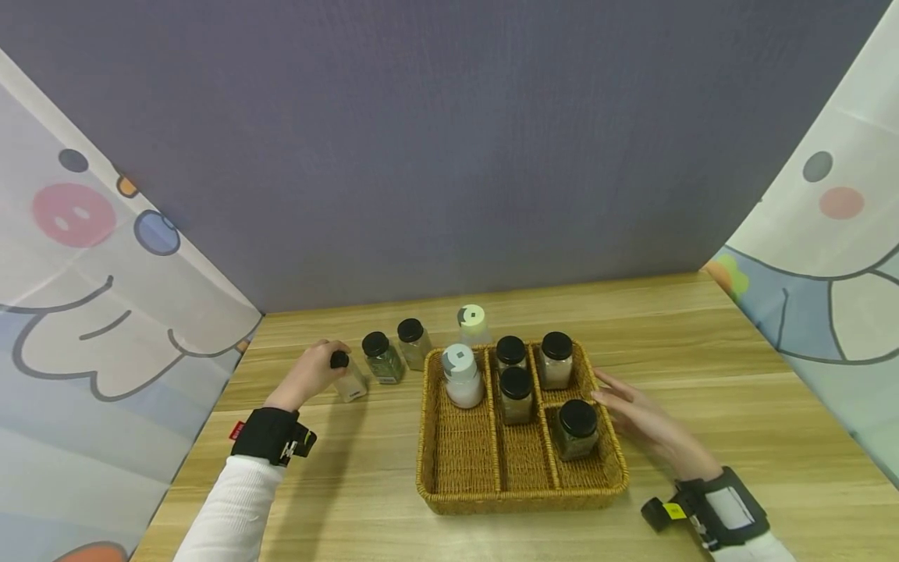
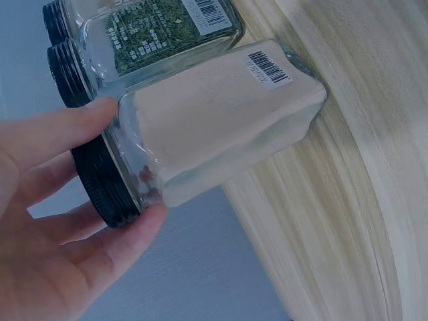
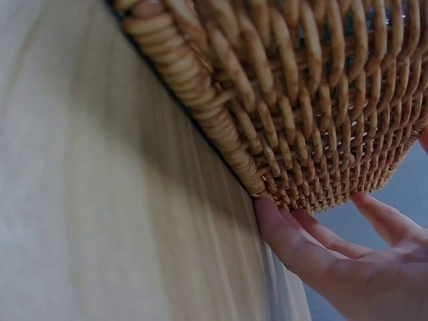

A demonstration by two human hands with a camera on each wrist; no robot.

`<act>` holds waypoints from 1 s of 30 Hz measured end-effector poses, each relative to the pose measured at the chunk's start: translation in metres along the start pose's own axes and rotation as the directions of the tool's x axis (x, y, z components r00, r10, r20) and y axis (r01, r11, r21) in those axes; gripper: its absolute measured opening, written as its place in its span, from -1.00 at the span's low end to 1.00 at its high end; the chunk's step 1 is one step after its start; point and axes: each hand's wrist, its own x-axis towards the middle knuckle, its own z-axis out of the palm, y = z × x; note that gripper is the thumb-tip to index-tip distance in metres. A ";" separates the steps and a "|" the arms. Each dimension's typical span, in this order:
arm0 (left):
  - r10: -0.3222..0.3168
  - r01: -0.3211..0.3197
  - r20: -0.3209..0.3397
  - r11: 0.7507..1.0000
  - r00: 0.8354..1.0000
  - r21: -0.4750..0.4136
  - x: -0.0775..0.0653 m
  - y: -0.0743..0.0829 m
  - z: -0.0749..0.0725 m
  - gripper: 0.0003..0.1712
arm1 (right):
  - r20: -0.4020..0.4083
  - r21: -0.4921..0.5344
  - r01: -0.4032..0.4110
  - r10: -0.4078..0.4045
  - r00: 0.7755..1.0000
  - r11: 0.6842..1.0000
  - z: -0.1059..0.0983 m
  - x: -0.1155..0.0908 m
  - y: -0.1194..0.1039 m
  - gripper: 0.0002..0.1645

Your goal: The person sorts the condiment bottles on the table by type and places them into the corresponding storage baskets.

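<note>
In the head view my left hand (image 1: 312, 376) is at the left of the table, gripping a glass spice jar (image 2: 221, 117) of pale powder around its black lid (image 2: 103, 180). The jar stands upright on the wood, a barcode label on its side. Right beside it is a jar of green dried herbs (image 1: 384, 364). My right hand (image 1: 649, 425) rests its fingers against the right side of a woven basket (image 1: 460, 503). Up close in the right wrist view, extended fingertips (image 3: 271, 217) touch the wicker near its base.
Several black-lidded jars (image 1: 578, 431) and a white-capped container (image 1: 463, 378) stand in the basket's compartments. Behind the basket is another pale-capped container (image 1: 474, 324). One more black-lidded jar (image 1: 414, 343) stands left of it. A grey wall (image 1: 435, 156) rises behind the table (image 1: 365, 484).
</note>
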 end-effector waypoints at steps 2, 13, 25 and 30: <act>-0.005 0.005 0.005 1.000 1.000 -0.005 0.000 0.000 0.000 -0.62 | 0.005 -0.007 0.008 -0.008 1.000 1.000 0.000 0.000 -0.001 -0.11; 0.003 -0.003 0.017 1.000 1.000 0.001 0.002 0.001 -0.002 -0.61 | -0.002 -0.022 0.026 -0.026 1.000 0.999 0.001 -0.001 -0.001 -0.10; 0.013 -0.012 0.041 1.000 0.999 -0.009 -0.002 0.008 -0.004 -0.59 | 0.005 -0.028 0.030 -0.030 1.000 0.999 0.000 0.000 0.001 -0.11; 0.047 -0.047 0.022 0.999 0.999 0.016 -0.002 0.013 -0.007 -0.59 | 0.005 -0.028 0.032 -0.032 0.999 0.999 0.000 0.001 0.001 -0.11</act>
